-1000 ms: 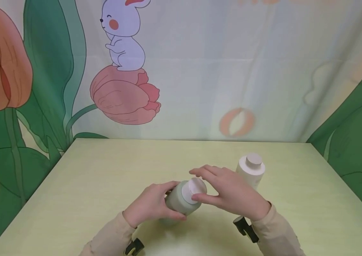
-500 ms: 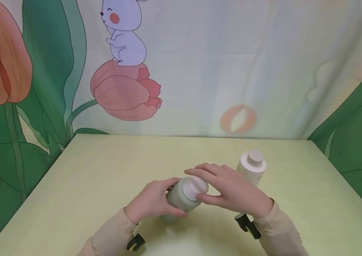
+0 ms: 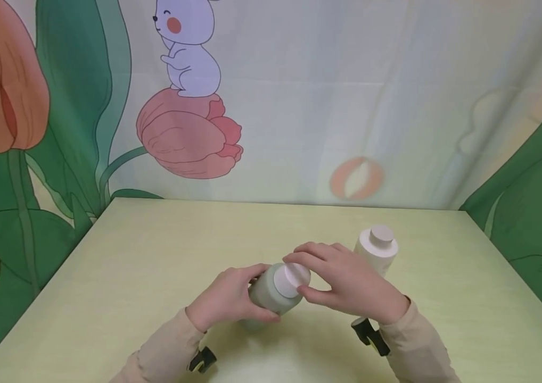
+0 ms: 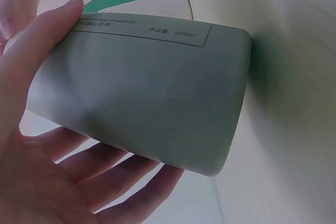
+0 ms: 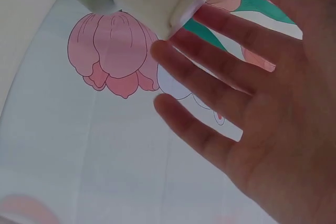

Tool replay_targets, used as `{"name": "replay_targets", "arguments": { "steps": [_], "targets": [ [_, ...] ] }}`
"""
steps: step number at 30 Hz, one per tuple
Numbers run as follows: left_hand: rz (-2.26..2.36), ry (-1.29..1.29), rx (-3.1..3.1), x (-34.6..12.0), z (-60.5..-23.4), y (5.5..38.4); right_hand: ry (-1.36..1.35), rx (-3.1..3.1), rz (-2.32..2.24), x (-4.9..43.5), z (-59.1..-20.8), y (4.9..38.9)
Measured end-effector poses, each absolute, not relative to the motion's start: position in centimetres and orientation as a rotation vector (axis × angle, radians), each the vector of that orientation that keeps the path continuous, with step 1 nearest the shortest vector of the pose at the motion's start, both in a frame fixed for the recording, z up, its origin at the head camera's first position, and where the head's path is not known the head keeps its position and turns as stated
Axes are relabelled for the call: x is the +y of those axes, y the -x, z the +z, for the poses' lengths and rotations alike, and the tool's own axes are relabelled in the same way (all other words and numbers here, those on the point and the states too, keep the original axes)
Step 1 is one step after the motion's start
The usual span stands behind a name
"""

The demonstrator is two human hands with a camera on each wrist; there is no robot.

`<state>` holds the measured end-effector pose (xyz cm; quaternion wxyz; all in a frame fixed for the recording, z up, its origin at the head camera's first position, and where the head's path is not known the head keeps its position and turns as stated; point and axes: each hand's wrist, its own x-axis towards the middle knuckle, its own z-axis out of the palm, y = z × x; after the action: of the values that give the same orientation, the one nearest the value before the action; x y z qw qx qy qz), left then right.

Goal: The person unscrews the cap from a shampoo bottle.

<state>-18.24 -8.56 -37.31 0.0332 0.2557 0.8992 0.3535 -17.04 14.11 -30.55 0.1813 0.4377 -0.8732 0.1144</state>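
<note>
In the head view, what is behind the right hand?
Behind the right hand is the white bottle. Its cap and upper body show; its lower part is covered by the hand.

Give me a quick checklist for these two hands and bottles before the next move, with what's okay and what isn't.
1. Left hand wrapped around the green bottle: ok.
2. Green bottle upright: not ok, it is tilted.
3. White cap on the green bottle: ok.
4. Right hand gripping the cap firmly: cannot tell; its fingers are at the cap.
5. White bottle upright, apart from the green one: ok.
6. Green bottle's base touching the table: cannot tell.
</note>
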Motion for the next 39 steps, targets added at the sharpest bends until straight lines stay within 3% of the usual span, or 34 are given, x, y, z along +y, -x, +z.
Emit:
{"name": "replay_targets", "arguments": {
  "steps": [7, 16, 24, 34, 39],
  "targets": [
    [1.090, -0.793, 2.763, -8.6, -37.4, 18.3, -1.159, -2.543, 0.332, 14.2, -30.7, 17.3],
    [1.096, -0.778, 2.756, -8.6, -37.4, 18.4, -1.316, -2.526, 0.362, 14.7, -30.4, 17.5],
    [1.075, -0.769, 2.779, -8.5, -37.4, 18.2, -1.175, -2.552, 0.350, 14.9, -30.3, 17.6],
    [1.088, -0.762, 2.763, -8.4, -37.3, 18.2, -1.332, -2.457, 0.289, 15.2, -30.2, 17.5],
    [1.080, -0.757, 2.760, -8.4, -37.2, 18.1, -1.263, -2.522, 0.315, 15.0, -30.1, 17.5]
  ]
}}
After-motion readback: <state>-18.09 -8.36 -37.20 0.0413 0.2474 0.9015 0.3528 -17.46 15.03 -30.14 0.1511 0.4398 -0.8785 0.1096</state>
